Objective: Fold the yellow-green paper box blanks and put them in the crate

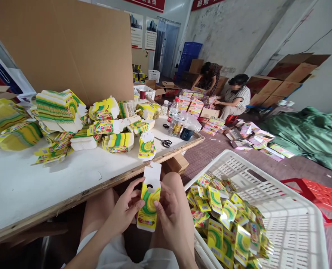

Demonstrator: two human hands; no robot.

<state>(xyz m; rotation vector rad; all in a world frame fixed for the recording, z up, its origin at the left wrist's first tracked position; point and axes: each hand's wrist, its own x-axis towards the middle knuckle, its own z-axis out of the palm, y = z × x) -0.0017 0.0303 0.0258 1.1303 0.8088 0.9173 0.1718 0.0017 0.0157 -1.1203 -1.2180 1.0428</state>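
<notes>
Above my lap, a small yellow and green carton (150, 203) is held upright between both hands, its white top flap standing up. My left hand (126, 206) grips its left edge, thumb on the printed front. On the other side my right hand (167, 205) has its thumb pressed to the front and its fingers behind the right edge. Just beyond, at the table edge, lies a small stack of similar flat cartons (147, 146). Bundles of flat cartons (59, 108) are heaped across the white table (70, 186).
To my right a white plastic crate (292, 224) holds many yellow cartons. Scissors (164, 142), a dark mug (187, 133) and bottles (173, 108) stand or lie near the table's corner. A red stool (320, 194) is behind the crate. Two people (237, 97) work among pink boxes farther off.
</notes>
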